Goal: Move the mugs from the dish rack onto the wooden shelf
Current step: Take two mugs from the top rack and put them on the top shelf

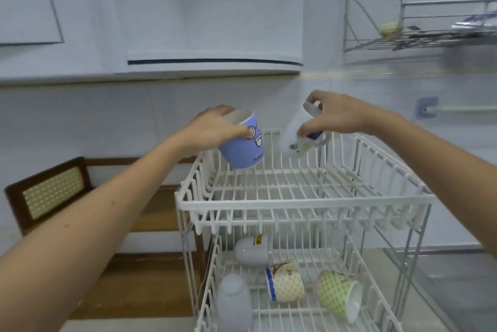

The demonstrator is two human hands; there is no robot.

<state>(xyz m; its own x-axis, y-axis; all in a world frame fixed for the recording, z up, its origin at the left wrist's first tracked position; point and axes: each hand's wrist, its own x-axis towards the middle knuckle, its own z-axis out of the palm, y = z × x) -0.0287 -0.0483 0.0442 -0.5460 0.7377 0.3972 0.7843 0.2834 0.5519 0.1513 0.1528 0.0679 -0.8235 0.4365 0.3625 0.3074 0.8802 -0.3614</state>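
My left hand (212, 127) grips a blue mug with a cartoon face (243, 147) by its rim, tilted, above the back left corner of the white wire dish rack (304, 204). My right hand (336, 116) holds a white mug with a small floral print (294, 138), tipped sideways, over the back of the rack's top tier. Several mugs lie on the lower tier: a white one with a yellow label (254, 249), a beige patterned one (286, 282), a green patterned one (340, 294) and a plain white one (232, 304). The wooden shelf (150, 216) stands left of the rack.
A wooden side panel with woven cane (51, 191) closes the shelf's left end. A metal wall rack (419, 33) with a sponge hangs at the upper right. A white range hood (212, 62) juts out above. A towel bar (457, 109) is on the right wall.
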